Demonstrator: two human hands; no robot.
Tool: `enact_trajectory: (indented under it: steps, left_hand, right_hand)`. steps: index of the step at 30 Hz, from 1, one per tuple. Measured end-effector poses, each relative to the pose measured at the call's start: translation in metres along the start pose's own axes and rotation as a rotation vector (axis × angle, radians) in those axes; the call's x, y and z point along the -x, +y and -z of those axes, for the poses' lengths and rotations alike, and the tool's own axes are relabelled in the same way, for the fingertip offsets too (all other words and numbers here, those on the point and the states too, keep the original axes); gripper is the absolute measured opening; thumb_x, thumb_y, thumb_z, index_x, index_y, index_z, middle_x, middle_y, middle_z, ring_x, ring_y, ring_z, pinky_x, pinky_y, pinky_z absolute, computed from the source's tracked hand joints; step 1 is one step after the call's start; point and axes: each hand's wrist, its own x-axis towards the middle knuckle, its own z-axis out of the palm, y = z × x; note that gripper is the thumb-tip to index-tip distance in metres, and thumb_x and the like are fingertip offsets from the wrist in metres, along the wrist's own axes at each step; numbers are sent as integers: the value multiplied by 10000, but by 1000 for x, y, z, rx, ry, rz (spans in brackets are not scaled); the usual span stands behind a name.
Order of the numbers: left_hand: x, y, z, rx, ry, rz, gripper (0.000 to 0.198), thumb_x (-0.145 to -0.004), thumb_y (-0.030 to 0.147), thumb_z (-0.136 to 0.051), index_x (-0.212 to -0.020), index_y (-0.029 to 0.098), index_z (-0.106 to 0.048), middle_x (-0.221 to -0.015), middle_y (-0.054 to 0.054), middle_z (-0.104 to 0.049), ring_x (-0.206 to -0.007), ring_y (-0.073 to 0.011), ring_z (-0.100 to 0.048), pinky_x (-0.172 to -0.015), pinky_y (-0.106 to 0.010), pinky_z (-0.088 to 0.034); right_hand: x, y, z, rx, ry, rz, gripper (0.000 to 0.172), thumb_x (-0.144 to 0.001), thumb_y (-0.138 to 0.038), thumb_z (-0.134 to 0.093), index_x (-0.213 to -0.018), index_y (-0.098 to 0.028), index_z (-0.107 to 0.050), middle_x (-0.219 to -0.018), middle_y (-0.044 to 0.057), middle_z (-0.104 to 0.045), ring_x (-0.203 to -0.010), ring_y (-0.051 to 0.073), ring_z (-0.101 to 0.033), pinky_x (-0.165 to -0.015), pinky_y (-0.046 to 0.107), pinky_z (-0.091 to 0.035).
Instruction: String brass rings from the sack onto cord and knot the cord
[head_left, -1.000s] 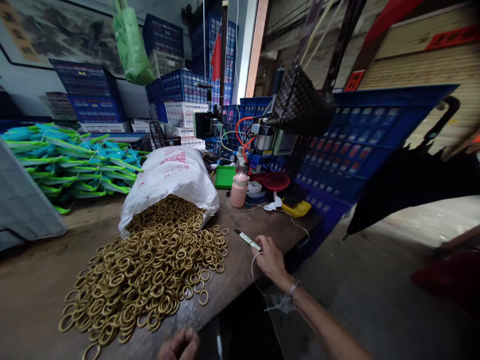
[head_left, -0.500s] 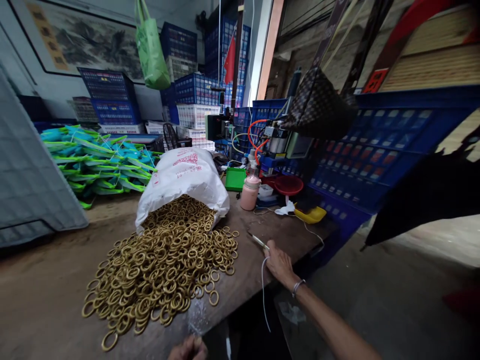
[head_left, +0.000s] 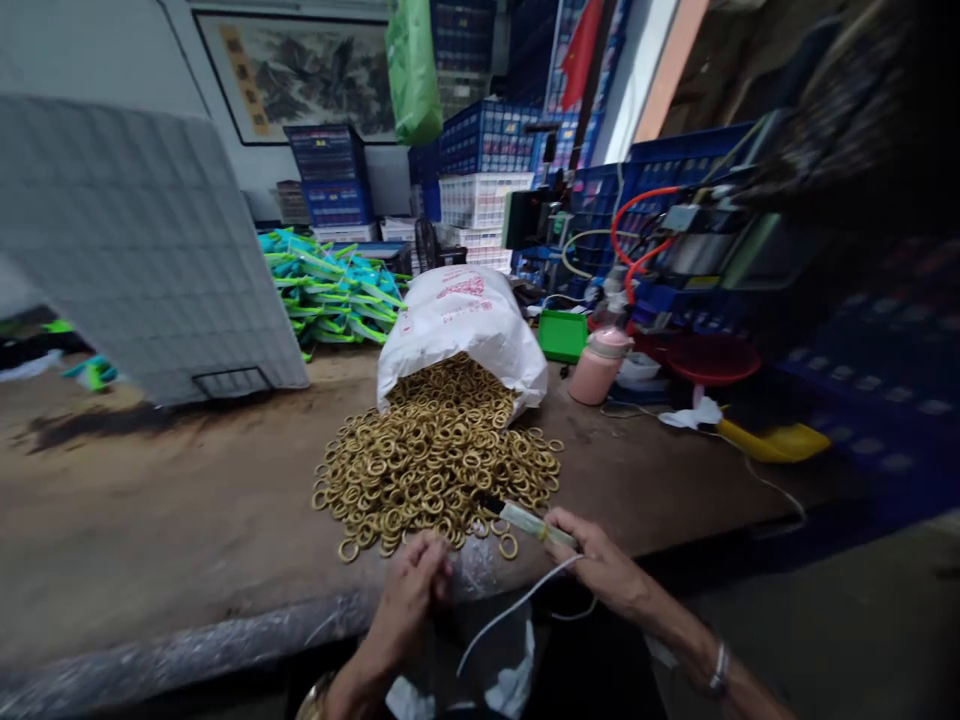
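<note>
Gold-coloured rings (head_left: 427,475): heaped on the desk (head_left: 187,510) at the open mouth of the white sack (head_left: 465,320).
Right hand (head_left: 600,562): pinching a pale-handled tool (head_left: 529,522), dark tip by the heap (a white cord (head_left: 504,614) droops below).
Left hand (head_left: 409,588): fingers curled together; whether gripping anything, cannot tell.

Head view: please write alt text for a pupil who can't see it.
A person's right hand holds a slim pale tool near a heap of gold-coloured rings spilled from a white sack onto a brown table. The left hand is curled near the table's front edge.
</note>
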Motion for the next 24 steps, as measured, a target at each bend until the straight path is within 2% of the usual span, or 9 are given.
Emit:
enact_trajectory:
  steps: [2,3,5,7,10,13,19,24]
  left_hand:
    - [-4,16,14,58,120,-73,378,-701,526,-564,-711,148,-550,-604,15,-513,-469,-72,-406,-462,-196,-299]
    - [-5,24,20,80,119,-88,381,-690,518,-584,-740,141,-564,-620,8,-533,-477,-73,-429,-470,-195,-322]
    - [-8,37,29,140,50,-18,369,-696,491,-594,-774,131,-574,-627,0,-555,-479,-73,-463,-474,-191,-351]
    - [-10,43,34,203,-79,135,366,-729,485,-551,-772,123,-577,-620,-9,-570,-472,-81,-493,-461,-196,-374]
    - [-14,37,35,232,-311,393,359,-770,460,-479,-729,117,-578,-556,-13,-573,-432,-103,-511,-436,-222,-398]
    - [-14,22,33,232,-465,533,359,-791,435,-434,-698,118,-573,-509,-27,-574,-409,-126,-522,-440,-247,-404]
    - [2,10,31,403,-600,742,393,-778,457,-440,-636,111,-560,-476,-10,-509,-393,-87,-441,-410,-212,-281]
    - [12,0,34,560,-676,752,328,-732,409,-514,-704,91,-592,-489,-10,-513,-388,-88,-417,-404,-218,-206]
  right_hand:
    - [-4,-9,-8,-18,-126,-2,146,-774,-330,-473,-714,-198,-487,-621,-44,-417,-586,111,-360,-540,217,-289]
    - [-6,-13,-11,-16,-185,0,140,-771,-324,-476,-710,-199,-489,-635,-38,-427,-599,116,-367,-547,220,-290]
    - [-10,-20,-19,9,-289,14,117,-764,-302,-484,-707,-200,-493,-665,-29,-443,-629,124,-383,-564,225,-295]
    - [-14,-27,-26,47,-360,32,95,-759,-278,-486,-710,-197,-498,-687,-25,-447,-653,128,-393,-582,227,-303]
    - [-19,-37,-35,96,-441,53,69,-758,-253,-492,-739,-189,-507,-711,-29,-443,-666,119,-395,-592,220,-308]
    - [-23,-41,-40,86,-515,48,58,-756,-240,-496,-773,-185,-502,-694,-39,-420,-643,106,-376,-575,212,-297]
    - [-25,-44,-44,49,-568,71,66,-715,-218,-493,-771,-184,-497,-687,-35,-410,-662,115,-373,-588,221,-293]
    - [-24,-45,-48,138,-534,75,88,-681,-196,-480,-765,-185,-505,-726,-18,-453,-710,134,-403,-625,237,-311]
